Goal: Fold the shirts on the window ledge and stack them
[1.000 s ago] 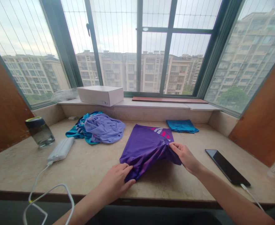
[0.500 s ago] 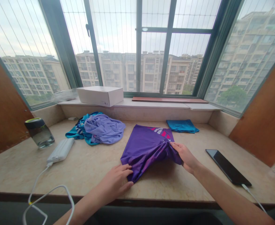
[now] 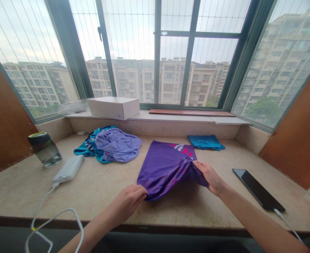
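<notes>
A purple cloth (image 3: 162, 165) with pink and white stripes lies partly folded on the stone counter (image 3: 99, 186). My left hand (image 3: 130, 201) pinches its near left corner. At the cloth's right side my right hand (image 3: 210, 177) grips the edge, which is bunched and raised off the counter. The fingertips under the fabric are partly hidden. Behind and to the right lies a folded blue cloth (image 3: 206, 142), touched by neither hand.
Crumpled lavender (image 3: 119, 144) and teal garments (image 3: 83, 149) lie at the left back. Beside them are a bottle (image 3: 46, 149) and a white power bank (image 3: 69, 169) with a cable. A phone (image 3: 257, 189) lies right. A white box (image 3: 114, 107) sits on the sill.
My left hand has gone from resting with spread fingers on the purple cloth to pinching its near left corner, which has lifted slightly. My right hand keeps its hold, barely moved.
</notes>
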